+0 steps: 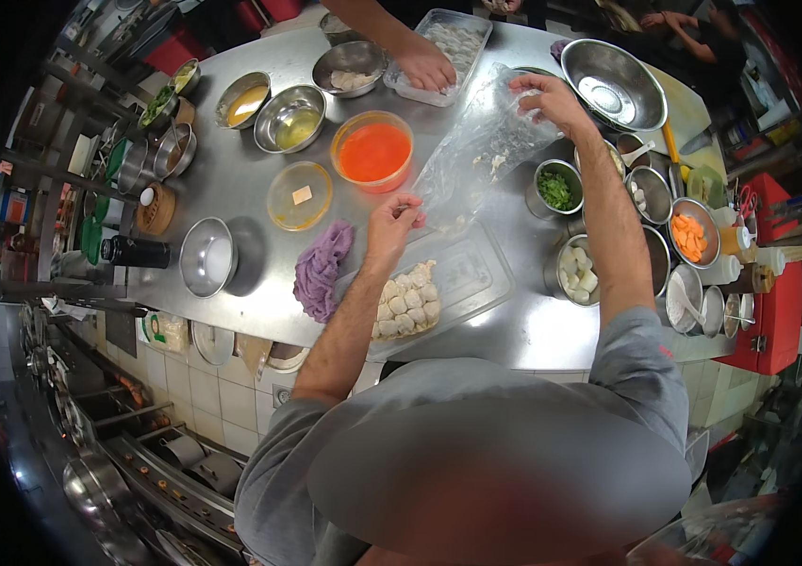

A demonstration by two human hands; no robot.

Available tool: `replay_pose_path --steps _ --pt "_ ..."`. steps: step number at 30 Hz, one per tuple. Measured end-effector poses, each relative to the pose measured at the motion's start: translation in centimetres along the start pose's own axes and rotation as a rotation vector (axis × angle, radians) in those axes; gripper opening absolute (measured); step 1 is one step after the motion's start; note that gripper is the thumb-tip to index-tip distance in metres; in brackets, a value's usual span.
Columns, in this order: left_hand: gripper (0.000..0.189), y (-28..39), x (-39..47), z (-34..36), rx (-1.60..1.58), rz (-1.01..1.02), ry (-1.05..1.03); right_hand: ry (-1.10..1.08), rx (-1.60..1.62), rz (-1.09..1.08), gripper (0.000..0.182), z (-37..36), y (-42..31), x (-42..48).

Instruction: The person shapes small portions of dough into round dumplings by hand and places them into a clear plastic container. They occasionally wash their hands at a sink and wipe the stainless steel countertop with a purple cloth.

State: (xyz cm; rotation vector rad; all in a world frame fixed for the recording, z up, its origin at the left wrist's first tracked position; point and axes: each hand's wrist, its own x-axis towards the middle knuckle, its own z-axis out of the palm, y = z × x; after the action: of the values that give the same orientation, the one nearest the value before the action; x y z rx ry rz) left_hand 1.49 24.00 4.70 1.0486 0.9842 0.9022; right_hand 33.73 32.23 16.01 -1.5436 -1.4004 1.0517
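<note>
A clear plastic sheet or bag [468, 159] with bits of white food stuck to it stretches slantwise over the steel table. My left hand [394, 226] pinches its near left edge, fingertips together. At its far right end, my right hand [549, 102] has curled fingers on the plastic; the exact grip is partly hidden. Below my left hand, a block of pale round dumplings [406, 301] sits on a translucent plastic tray or lid [482, 283]. A tub of orange-red liquid [375, 152] stands just beyond my left hand. Left of my forearm lies a crumpled purple cloth [323, 269].
Another person's hand [429, 67] reaches into a plastic container [478, 60] of pale pieces. Steel bowls, including one with yellow liquid [291, 127], stand left. Chopped greens [555, 189], white pieces [577, 272], sliced carrots [688, 237] and a large bowl [613, 85] line the right. A knife [696, 141] lies far right.
</note>
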Motion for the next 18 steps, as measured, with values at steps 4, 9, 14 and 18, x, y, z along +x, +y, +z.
replay_pose_path --steps 4,9,14,18 --pt "0.034 0.4 -0.2 0.5 0.154 0.077 -0.011 0.004 -0.167 -0.060 0.031 0.1 0.1 1.6" --pt "0.043 -0.5 -0.9 -0.4 0.174 0.056 -0.075 0.027 -0.298 -0.045 0.029 0.2 -0.5 2.8" --pt "0.044 -1.0 -0.4 -0.5 0.142 0.040 -0.078 0.027 -0.243 -0.045 0.029 -0.1 -1.2 3.9" --pt "0.045 -0.4 -0.1 -0.3 0.251 -0.017 -0.093 0.012 -0.314 -0.134 0.028 -0.9 -2.0 4.7"
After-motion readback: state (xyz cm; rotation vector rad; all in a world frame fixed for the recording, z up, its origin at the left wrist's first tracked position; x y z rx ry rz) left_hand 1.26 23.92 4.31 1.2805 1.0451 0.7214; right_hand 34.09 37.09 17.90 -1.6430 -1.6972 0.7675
